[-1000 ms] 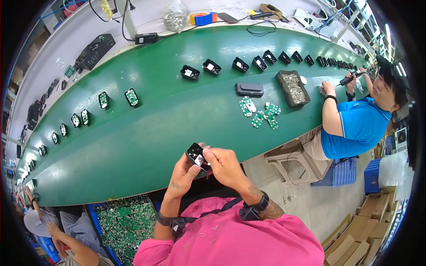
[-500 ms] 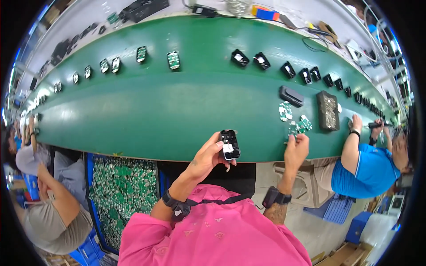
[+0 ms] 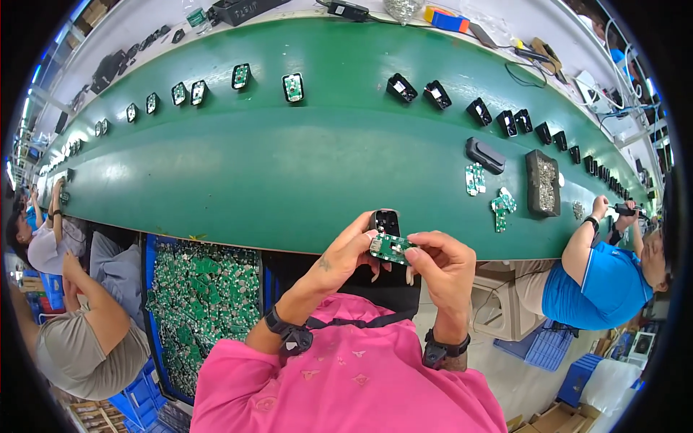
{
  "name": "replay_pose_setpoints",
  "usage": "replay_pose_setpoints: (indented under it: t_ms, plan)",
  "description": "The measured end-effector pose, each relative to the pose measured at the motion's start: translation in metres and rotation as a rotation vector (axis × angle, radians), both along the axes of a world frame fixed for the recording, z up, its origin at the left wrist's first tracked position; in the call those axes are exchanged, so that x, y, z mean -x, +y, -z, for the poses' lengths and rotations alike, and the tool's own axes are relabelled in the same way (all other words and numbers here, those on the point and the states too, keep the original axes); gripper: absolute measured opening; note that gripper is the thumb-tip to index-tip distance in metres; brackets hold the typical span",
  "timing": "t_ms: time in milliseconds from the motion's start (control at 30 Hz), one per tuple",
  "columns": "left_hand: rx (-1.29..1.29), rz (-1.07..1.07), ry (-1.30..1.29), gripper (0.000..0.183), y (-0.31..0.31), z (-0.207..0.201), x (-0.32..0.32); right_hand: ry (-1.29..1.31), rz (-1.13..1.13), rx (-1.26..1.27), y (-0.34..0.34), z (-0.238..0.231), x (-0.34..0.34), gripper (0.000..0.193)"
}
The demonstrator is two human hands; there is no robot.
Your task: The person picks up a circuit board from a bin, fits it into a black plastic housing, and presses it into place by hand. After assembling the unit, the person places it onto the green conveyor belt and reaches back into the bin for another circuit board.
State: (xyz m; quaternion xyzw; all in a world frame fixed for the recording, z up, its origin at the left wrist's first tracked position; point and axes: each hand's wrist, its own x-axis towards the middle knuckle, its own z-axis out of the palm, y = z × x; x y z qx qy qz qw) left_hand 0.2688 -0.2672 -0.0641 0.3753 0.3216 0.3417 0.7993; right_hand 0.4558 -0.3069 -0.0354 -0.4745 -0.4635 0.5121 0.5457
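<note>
My left hand grips a small black plastic housing, its open side facing up, just above the bench's near edge. Pinched between thumb and fingers of my right hand is a green circuit board. That board lies across the near part of the housing and hides it; whether it touches cannot be told. To the right on the bench are more loose boards and a pair of boards. A closed black case lies beyond them.
A black tray of small metal parts stands at the right. Empty black housings line the far right; housings with boards line the far left. A blue bin of boards is at my left. Co-workers sit on both sides, one in blue.
My right hand has picked up a circuit board from the pile on the right and brought it left to the housing. My left hand still holds the housing, now slightly further right.
</note>
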Motion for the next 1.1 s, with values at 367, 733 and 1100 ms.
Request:
replay_pose_setpoints:
  t_ms: [367, 733, 1100]
  plan:
    - [-0.243, -0.048, 0.156, 0.041, -0.007, 0.002, -0.005, -0.257, 0.041, -0.128, 0.010, 0.009, 0.005, 0.018]
    - [-0.300, -0.064, 0.356, 0.042, -0.012, -0.012, -0.003, -0.448, 0.152, -0.173, 0.003, 0.003, 0.013, 0.022]
    - [-0.271, -0.031, 0.281, 0.046, -0.016, -0.020, -0.007, -0.071, 0.005, 0.062, 0.005, 0.009, 0.005, 0.011]
